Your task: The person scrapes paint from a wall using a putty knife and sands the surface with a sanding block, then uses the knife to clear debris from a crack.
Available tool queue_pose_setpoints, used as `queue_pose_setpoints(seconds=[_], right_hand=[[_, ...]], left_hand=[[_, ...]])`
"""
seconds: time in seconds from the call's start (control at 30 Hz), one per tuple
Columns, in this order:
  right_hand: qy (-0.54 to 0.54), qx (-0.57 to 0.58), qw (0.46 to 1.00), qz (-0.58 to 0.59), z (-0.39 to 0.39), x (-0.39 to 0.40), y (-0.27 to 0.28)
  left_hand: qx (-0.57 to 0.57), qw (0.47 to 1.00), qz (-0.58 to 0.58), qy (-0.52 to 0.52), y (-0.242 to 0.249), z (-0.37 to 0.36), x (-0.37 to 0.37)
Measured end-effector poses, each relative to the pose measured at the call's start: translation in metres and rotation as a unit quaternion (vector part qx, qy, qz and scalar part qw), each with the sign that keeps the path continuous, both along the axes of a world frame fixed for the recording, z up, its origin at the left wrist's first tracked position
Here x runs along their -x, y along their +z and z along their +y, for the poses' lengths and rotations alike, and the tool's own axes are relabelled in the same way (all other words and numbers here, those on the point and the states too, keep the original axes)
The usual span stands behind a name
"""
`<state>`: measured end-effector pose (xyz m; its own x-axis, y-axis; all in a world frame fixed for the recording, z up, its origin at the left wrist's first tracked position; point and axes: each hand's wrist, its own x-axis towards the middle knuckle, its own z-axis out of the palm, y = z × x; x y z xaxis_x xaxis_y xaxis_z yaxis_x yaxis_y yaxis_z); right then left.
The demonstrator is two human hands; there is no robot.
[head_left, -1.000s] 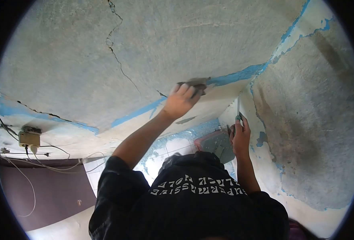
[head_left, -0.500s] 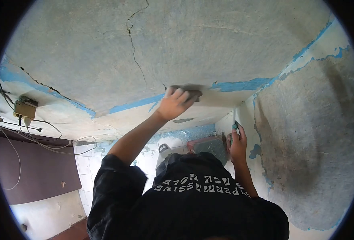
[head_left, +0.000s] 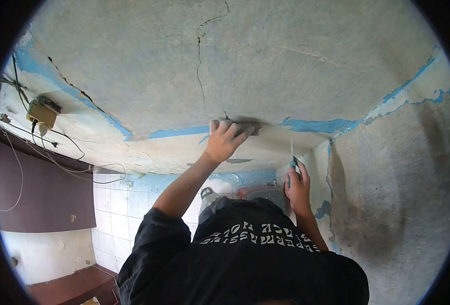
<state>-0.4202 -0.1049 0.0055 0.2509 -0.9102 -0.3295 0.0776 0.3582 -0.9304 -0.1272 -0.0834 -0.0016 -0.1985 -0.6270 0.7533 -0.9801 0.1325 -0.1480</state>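
Observation:
My left hand (head_left: pixel 224 142) presses a dark, flat piece of sandpaper (head_left: pixel 250 127) to the wall, fingers bent over it. It lies along the strip where grey bare plaster meets blue and off-white paint (head_left: pixel 184 131). Lower right, near the corner, my right hand (head_left: pixel 298 188) is closed around the teal handle of a thin-bladed tool (head_left: pixel 292 152). Its narrow pale blade points up toward the wall. A dark crack (head_left: pixel 199 66) runs down the grey plaster (head_left: pixel 133 61) above my left hand.
At left, a power socket box (head_left: pixel 43 113) with plugs and loose cables hangs on the wall above a brown panel (head_left: pixel 42 183). A grey container with a pinkish rim (head_left: pixel 263 193) stands on the tiled floor (head_left: pixel 133 201). A second patchy wall (head_left: pixel 387 173) meets at right.
My left hand has slid slightly along the paint strip with the sandpaper, and its blur has lessened. The view has shifted, so the wall appears further right and lower. My right hand still holds the tool.

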Motion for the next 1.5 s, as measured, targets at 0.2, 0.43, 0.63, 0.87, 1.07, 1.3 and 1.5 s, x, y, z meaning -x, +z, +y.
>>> queue_pose_setpoints(seconds=[0.2,0.43,0.63,0.87,1.07,1.3,1.5], right_hand=[[0.033,-0.018,0.999,0.01,-0.007,0.003,0.0],[0.028,0.004,1.0,0.013,-0.009,-0.002,-0.005],[0.041,-0.018,0.999,0.014,0.003,-0.002,-0.015],[0.052,0.039,0.998,0.01,-0.007,0.014,-0.025],[0.032,0.086,0.995,0.025,-0.014,0.021,-0.01],[-0.062,0.267,0.951,0.143,-0.057,0.033,0.051],[-0.138,0.459,0.874,0.087,-0.077,0.022,0.156]], left_hand=[[0.015,0.999,0.019,-0.025,-0.003,-0.027,0.029],[0.031,0.998,0.051,0.028,-0.013,0.009,-0.001],[0.046,0.998,0.05,-0.002,0.004,-0.015,0.026],[0.152,0.982,0.085,0.068,0.051,0.009,0.007],[0.248,0.964,0.093,0.013,0.121,0.009,0.014],[0.325,0.946,-0.005,-0.016,0.224,-0.003,-0.007],[0.397,0.91,-0.121,0.001,0.343,-0.008,-0.033]])
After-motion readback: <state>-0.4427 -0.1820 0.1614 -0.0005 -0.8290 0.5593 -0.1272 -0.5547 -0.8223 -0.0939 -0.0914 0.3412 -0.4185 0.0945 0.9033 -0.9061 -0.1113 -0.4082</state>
